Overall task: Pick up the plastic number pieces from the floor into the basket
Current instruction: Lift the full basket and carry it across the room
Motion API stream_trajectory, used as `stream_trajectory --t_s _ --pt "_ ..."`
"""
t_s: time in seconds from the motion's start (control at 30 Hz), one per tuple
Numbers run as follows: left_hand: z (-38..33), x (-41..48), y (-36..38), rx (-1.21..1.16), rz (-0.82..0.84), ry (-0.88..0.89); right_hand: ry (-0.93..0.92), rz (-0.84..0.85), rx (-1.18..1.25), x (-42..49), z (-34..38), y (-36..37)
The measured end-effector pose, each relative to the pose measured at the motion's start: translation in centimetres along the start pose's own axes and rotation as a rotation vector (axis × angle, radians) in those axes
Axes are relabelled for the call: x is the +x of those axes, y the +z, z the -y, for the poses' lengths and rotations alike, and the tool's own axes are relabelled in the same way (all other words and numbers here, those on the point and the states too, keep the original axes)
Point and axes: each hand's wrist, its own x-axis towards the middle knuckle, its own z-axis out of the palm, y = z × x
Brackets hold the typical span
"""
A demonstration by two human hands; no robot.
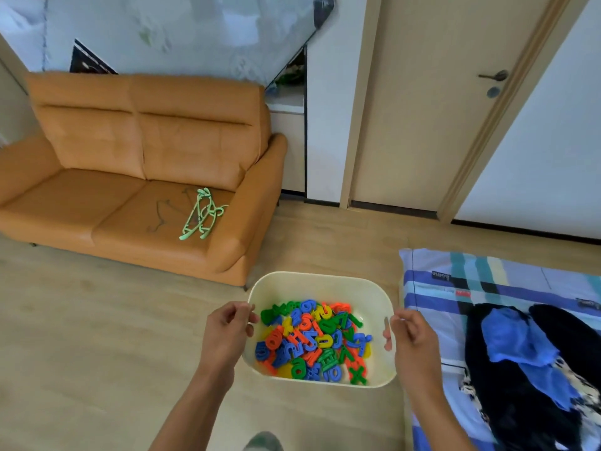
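We hold the basket up with 2 hands. Our left hand pinches the left rim, fingers curled tight on it. Our right hand grips the right side, with fingertips poking through the handle hole. So both hands are closed on the basket.

The number pieces sit in a bright heap inside, red, blue, green and yellow. We see none left on the wooden floor in this view. It looks like the picking up is nearly done, or all done.

To do this part well, we should keep the basket flat so nothing tips out. We should hold both sides just as tight. We can look around the floor near the sofa and beside the striped blanket for any piece that hid. Then we set the basket down slowly.
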Motion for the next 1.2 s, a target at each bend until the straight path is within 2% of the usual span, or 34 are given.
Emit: stream_trajectory --t_s 0.23,0.37,0.57,0.73,1.0,1.2 --pt "-3.7 18.0 4.8 0.013 0.052 0.005 0.032 -0.083 -0.012 13.4 3.0 9.8" --pt "-6.7 28.0 8.1 0.053 0.137 0.036 0.082 -0.202 0.001 20.2 5.0 14.5" --pt "-11.3 39.8 14.0 0.093 0.245 -0.021 0.091 -0.275 -0.032 30.4 7.6 18.2" --pt "-13.0 49.4 20.4 0.158 0.248 -0.008 0.09 -0.276 -0.044 41.9 7.6 21.2" --pt "-14.9 63.9 29.3 0.185 0.064 -0.078 0.069 -0.135 -0.052 60.2 7.9 26.6" --pt "-15.7 73.7 33.7 0.27 0.103 -0.126 0.125 -0.059 -0.087 71.3 8.1 30.7"
